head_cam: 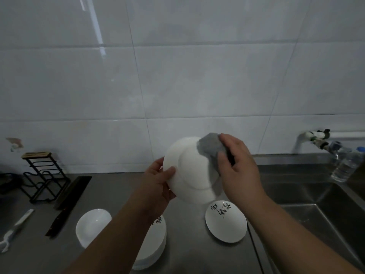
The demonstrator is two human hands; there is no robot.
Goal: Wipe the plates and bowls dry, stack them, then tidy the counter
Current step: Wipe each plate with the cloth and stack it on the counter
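Both hands are bare. The left hand (158, 182) has thick fingers (169, 172), and behind them the left forearm (110, 240) is uncovered down to the picture's lower edge. The right hand (239, 167) has a broad back. Behind its fingers (227, 139), the right forearm (286, 230) is equally unclothed.

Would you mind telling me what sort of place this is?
Probably a kitchen: a steel counter runs into a sink, a tap comes off the tiled wall, and a white dish is being wiped with a grey cloth.
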